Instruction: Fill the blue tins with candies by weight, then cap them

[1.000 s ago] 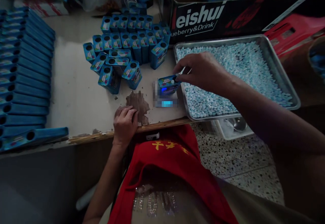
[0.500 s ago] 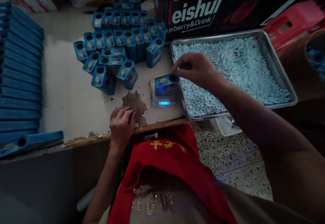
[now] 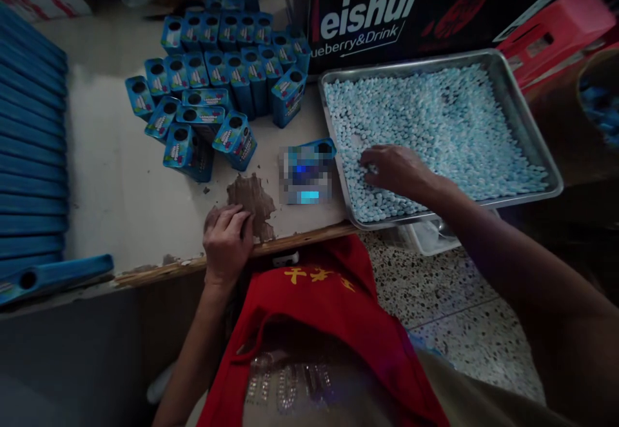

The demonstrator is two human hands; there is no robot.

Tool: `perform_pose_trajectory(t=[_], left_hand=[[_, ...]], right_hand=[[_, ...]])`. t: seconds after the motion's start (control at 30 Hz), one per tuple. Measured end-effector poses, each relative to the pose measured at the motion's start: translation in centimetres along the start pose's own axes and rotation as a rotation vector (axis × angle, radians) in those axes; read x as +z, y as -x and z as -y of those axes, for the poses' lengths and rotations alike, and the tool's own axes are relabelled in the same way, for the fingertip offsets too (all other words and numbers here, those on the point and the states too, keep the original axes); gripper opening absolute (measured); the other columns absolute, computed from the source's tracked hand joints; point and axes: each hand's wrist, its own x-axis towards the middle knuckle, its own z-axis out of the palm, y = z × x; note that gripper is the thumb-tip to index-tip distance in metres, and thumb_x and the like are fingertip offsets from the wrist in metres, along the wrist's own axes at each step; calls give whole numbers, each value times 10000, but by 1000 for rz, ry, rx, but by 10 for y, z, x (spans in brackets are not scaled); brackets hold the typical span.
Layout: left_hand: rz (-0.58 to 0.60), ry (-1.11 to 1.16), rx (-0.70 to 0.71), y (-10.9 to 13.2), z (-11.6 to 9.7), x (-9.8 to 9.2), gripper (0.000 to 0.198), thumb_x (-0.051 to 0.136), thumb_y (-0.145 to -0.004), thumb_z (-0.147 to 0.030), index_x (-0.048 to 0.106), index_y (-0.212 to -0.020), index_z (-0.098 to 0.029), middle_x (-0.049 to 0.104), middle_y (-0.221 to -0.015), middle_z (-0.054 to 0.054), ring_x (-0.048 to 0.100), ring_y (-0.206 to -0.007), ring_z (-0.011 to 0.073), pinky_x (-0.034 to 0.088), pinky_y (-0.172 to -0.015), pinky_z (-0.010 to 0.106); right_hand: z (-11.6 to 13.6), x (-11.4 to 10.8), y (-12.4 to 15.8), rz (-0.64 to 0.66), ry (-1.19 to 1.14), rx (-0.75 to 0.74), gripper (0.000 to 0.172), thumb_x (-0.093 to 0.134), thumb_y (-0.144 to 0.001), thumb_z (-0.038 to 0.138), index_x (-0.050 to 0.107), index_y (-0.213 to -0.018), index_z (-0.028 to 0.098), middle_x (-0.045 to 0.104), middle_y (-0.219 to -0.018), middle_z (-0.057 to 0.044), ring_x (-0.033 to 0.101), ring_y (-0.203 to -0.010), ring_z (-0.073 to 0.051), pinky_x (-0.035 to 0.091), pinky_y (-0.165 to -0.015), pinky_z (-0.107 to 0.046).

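Observation:
My right hand (image 3: 399, 172) is in the left part of a metal tray (image 3: 525, 101), its fingers curled together among small pale blue and white oval candies (image 3: 459, 137). My left hand (image 3: 227, 238) rests on the table's front edge with its fingers bent inward, beside a patch of peeled surface; nothing shows in it. Between the hands, a blue box (image 3: 323, 148) with a round hole in its top sits on a small device (image 3: 307, 196) with a lit blue display. That device is partly blurred out.
Several similar holed blue boxes (image 3: 236, 140) stand grouped behind. A long stack of blue boxes (image 3: 33, 156) lines the left side. A black carton (image 3: 367, 20) stands behind the tray, with a red plastic object (image 3: 556, 33) to its right. The worn wooden table edge (image 3: 304, 238) runs in front.
My right hand has moved from above the blue box on the device down and right into the candies. My left hand stays on the table edge. The view has shifted slightly.

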Motion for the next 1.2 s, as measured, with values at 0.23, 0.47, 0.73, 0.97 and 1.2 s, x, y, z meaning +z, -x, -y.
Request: perform_pose_trajectory(t=[0.23, 0.47, 0.73, 0.97, 1.2], left_hand=[[-15, -10, -24, 0, -2, 0, 183, 674, -1116, -321, 815, -1034, -238, 856, -1178, 113, 797, -1162, 305, 531, -1226, 533], [16, 41, -69, 0, -2, 1, 170, 679, -1101, -328, 813, -1025, -257, 846, -1177, 110, 785, -1184, 317, 510, -1247, 579], [10, 21, -29, 0, -2, -1, 189, 663, -1117, -313, 822, -1056, -230, 849, -1183, 137, 782, -1169, 323, 571, -1166, 542], [-32, 7, -16, 0, -5, 0, 184, 662, -1118, -296, 814, -1040, -229, 845, -1157, 130, 777, -1159, 317, 603, -1112, 503], [-9, 41, -48, 1, -5, 1, 183, 654, -1118, -301, 808, -1047, -233, 844, -1179, 139, 769, -1184, 329, 570, -1158, 537]], right_hand=[[-13, -13, -10, -126, -332, 52, 145, 758, -814, 109, 861, -867, 197, 778, -765, -23, 695, -718, -204, 455, -701, -310], [-8, -27, 1, -218, -545, 93, 127, 751, -738, 98, 817, -764, 204, 674, -597, 6, 562, -576, -154, 384, -582, -321], [30, -76, -15, -279, -607, -120, 111, 864, -765, 187, 832, -854, 245, 659, -671, 24, 616, -679, -173, 470, -664, -331], [61, -82, -26, -253, -517, -237, 214, 840, -738, 77, 835, -881, 237, 657, -690, 26, 676, -769, -196, 512, -733, -344], [61, -80, -27, -226, -677, -181, 233, 960, -779, 200, 836, -967, 260, 695, -728, 12, 680, -764, -214, 585, -790, -403]])
